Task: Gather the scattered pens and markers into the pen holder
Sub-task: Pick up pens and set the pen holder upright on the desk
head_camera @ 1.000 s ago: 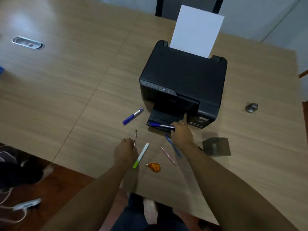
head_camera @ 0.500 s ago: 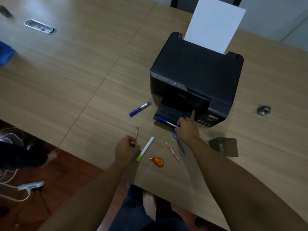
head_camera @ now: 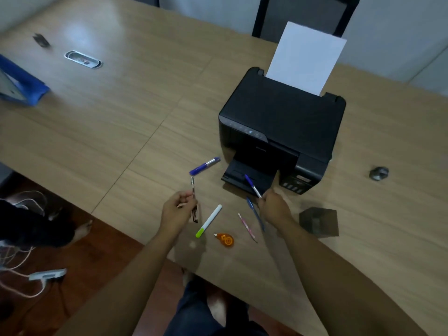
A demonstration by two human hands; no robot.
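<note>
Pens and markers lie scattered on the table (head_camera: 97, 132) in front of the black printer (head_camera: 282, 124), and both hands are busy: the left hand (head_camera: 178, 213) pinches a slim dark pen (head_camera: 194, 197) upright, while the right hand (head_camera: 275, 207) grips a blue-capped pen (head_camera: 252, 185) by its tail, tip angled over the printer's output tray. Loose between them are a white marker with a green cap (head_camera: 209, 220), a thin pink pen (head_camera: 247, 227), a blue pen (head_camera: 253, 212) partly under the right hand and a purple marker (head_camera: 204, 165) farther up, with the dark pen holder (head_camera: 318, 221) just right of the right wrist.
</note>
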